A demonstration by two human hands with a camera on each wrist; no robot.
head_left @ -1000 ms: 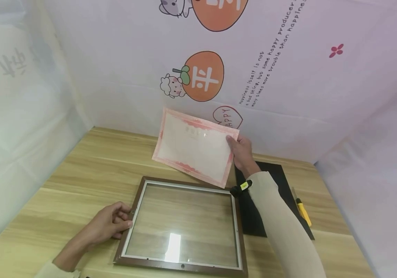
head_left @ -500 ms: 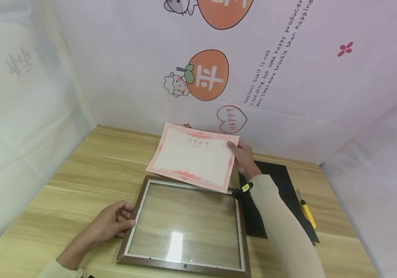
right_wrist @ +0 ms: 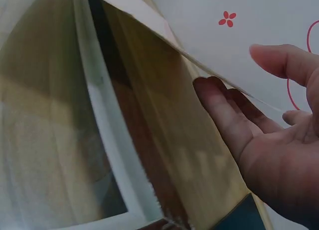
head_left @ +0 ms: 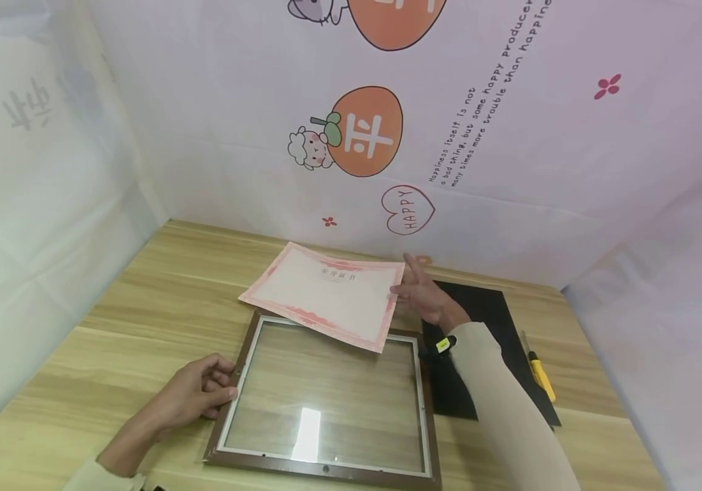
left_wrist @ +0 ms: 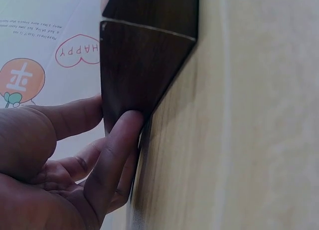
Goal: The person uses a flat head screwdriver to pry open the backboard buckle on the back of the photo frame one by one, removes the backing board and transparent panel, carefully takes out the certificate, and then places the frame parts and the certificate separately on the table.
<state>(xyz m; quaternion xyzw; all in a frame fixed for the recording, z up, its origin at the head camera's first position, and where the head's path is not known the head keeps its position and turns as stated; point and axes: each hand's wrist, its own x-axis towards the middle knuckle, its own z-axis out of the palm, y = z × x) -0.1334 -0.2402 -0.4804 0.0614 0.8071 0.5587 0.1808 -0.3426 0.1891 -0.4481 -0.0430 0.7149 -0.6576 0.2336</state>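
Observation:
A brown picture frame (head_left: 289,466) with a white inner rim lies on the wooden table, its glass pane (head_left: 332,382) showing the wood beneath. My left hand (head_left: 187,392) grips its left side, thumb on one face and fingers against the outer edge of the frame (left_wrist: 134,65). A pink-bordered certificate (head_left: 332,293) slants over the far edge of the frame, its near right corner above the glass. At its right edge is my right hand (head_left: 427,293). In the right wrist view, fingertips touch the underside of the certificate (right_wrist: 144,8) while the thumb stands apart from it.
A black board (head_left: 479,303) lies right of the frame, partly under the right forearm. Beyond it rests a screwdriver with a yellow handle (head_left: 543,380). A printed white wall covering (head_left: 234,123) rises behind the table (head_left: 142,293), with white sheeting at both sides.
The certificate has come down and toward the frame, shifting left. My right thumb has lifted off its face. The left hand stays on the frame.

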